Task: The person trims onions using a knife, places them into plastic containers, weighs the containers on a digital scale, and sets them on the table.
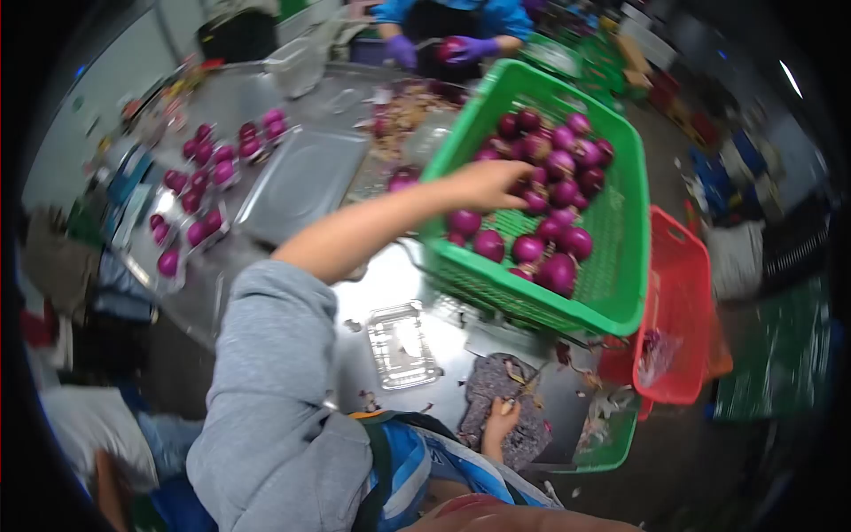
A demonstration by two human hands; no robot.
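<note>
My left hand [490,184] reaches across into a tall green crate [443,259]. Its fingers are apart, over the red onions [563,192] heaped inside, and its fingertips are at one of them. Low in the view, my right hand [501,428] is closed on what looks like a small knife [526,387], its thin blade pointing up and away. Under that hand lies a speckled grey cloth [486,390]. Left of the cloth, a clear plastic tray [403,346] sits on the metal table [355,306].
Packed onions [199,177] stand at the left beside a grey metal tray [306,182]. A red crate [687,306] and a green bin [620,439] are at the right. Across the table, a person in purple gloves [474,50] holds an onion near a heap of peelings [412,115].
</note>
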